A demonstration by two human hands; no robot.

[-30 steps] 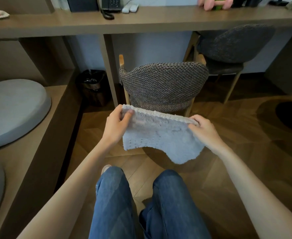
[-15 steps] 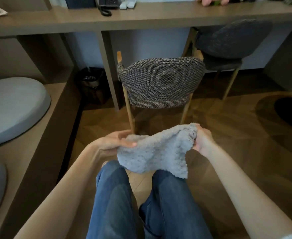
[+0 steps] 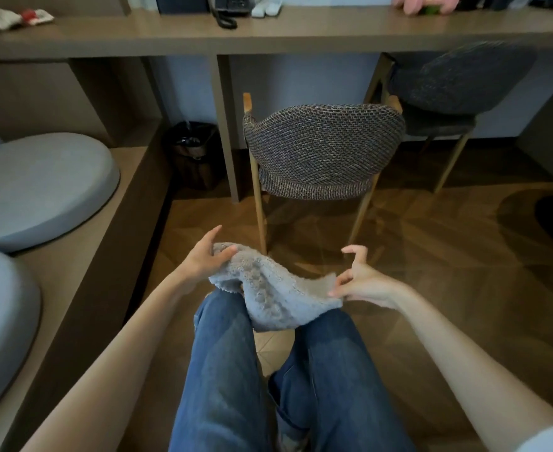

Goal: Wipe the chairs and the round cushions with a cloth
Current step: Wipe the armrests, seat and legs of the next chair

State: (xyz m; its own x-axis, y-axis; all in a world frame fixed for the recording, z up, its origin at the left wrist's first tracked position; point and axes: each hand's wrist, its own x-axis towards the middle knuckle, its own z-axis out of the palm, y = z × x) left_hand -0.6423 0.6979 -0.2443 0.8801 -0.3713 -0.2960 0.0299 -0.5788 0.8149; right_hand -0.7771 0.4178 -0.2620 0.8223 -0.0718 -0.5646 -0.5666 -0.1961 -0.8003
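The cloth lay slack over the person's knees, held at its two ends, low in front of the nearest chair. The left hand was closed on the far-left corner, thumb on top. The right hand pinched only the right edge between thumb and lower fingers, while its upper fingers were spread and free.

In my judgement the weak point was this thin pinch on the right. The cloth was thick and soft, with a knobbly, fluffy weave, so the edge could slip out and the cloth could drop to the wooden floor and take up dust. It was also bunched in the middle; if it went to the chair like this, only a lump would touch the seat and the wipe would be uneven.

The nearest chair had a curved back of coarse woven fabric, brown and grey, on thin wooden legs; such a weave may catch the loops of the cloth. A second chair, darker, stood behind it under the long desk. The round cushions were smooth, grey and flat, well apart on the left, on a low wooden platform.
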